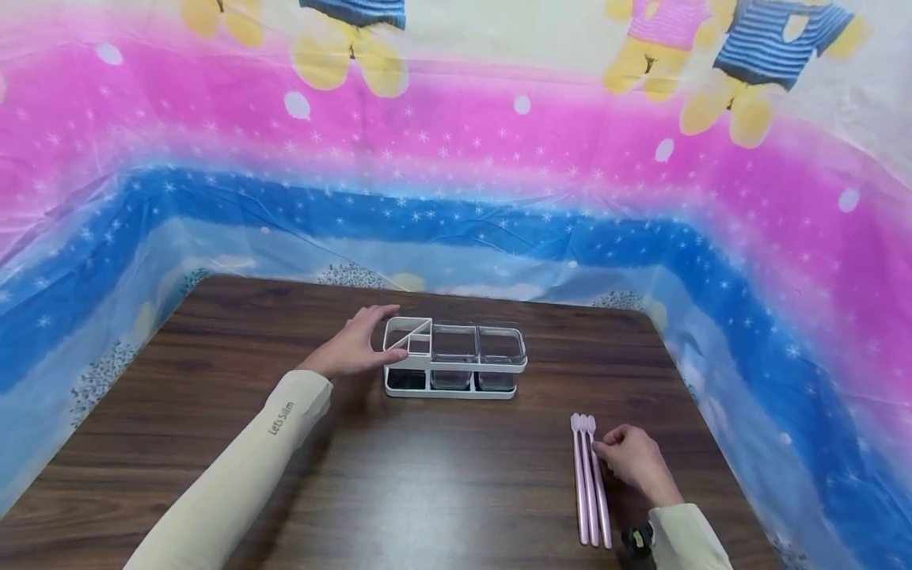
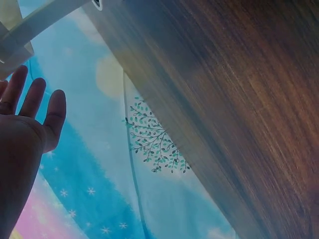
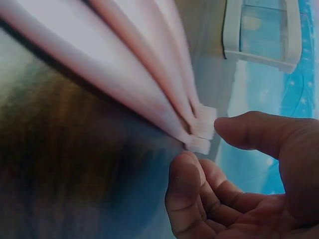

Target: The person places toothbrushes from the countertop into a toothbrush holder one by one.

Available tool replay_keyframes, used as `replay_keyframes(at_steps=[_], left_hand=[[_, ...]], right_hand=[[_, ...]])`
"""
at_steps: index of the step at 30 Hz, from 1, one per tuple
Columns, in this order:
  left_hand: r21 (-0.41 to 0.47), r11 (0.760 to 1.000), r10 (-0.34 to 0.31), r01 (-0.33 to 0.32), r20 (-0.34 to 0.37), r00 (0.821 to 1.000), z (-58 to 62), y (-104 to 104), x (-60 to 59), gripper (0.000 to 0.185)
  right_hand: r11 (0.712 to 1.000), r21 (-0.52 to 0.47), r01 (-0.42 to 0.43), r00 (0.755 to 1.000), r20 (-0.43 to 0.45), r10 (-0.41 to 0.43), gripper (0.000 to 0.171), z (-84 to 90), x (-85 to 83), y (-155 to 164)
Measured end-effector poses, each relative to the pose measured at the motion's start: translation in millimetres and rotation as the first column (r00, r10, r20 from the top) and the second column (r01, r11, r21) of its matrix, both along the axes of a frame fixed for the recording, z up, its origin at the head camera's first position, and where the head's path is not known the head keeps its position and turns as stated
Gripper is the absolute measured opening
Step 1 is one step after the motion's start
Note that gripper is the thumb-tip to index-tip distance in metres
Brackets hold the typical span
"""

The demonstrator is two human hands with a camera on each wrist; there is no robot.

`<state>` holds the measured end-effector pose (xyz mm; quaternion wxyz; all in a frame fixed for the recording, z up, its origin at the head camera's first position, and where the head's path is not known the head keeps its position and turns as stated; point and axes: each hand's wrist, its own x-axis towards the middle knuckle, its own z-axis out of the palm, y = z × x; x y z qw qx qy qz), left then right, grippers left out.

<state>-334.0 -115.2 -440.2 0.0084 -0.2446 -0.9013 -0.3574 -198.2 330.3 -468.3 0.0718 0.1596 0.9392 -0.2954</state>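
Observation:
A white toothbrush holder (image 1: 466,368) with two tiers stands near the middle of the table. My left hand (image 1: 356,344) holds its left end, thumb along the front rim and fingers at the back. In the left wrist view, the left hand's fingers (image 2: 34,97) are extended below a corner of the holder (image 2: 30,27). Three pink toothbrushes (image 1: 587,483) lie side by side on the right, heads away from me. My right hand (image 1: 636,459) is at the head of the rightmost one. In the right wrist view, its thumb and forefinger stand apart around the white bristles (image 3: 201,144).
Two clear cups (image 1: 501,346) sit in the holder's right compartments, and a divided section (image 1: 419,344) is at its left. The brown wooden table (image 1: 399,475) ends at a patterned cloth (image 1: 456,229) along the back and sides.

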Motion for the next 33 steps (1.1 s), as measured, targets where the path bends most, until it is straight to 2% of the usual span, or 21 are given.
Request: replay_keyframes(at_steps=[4, 11, 33], left_hand=[[-0.012, 1.0, 0.009, -0.009, 0.022, 1.0, -0.2, 1, 0.8, 0.09], [-0.017, 1.0, -0.003, 0.003, 0.001, 1.0, -2.3, 1, 0.9, 0.091], [-0.016, 1.0, -0.009, 0.009, -0.024, 1.0, -6.6, 1, -1.0, 0.089]], right_hand=[[1.0, -0.008, -0.017, 1.0, 0.009, 0.017, 0.024, -6.3, 1.0, 2], [1.0, -0.009, -0.017, 1.0, -0.003, 0.017, 0.021, -12.0, 0.4, 0], [0.997, 0.053, -0.056, 0.997, -0.041, 0.058, 0.012, -12.1, 1.0, -3]])
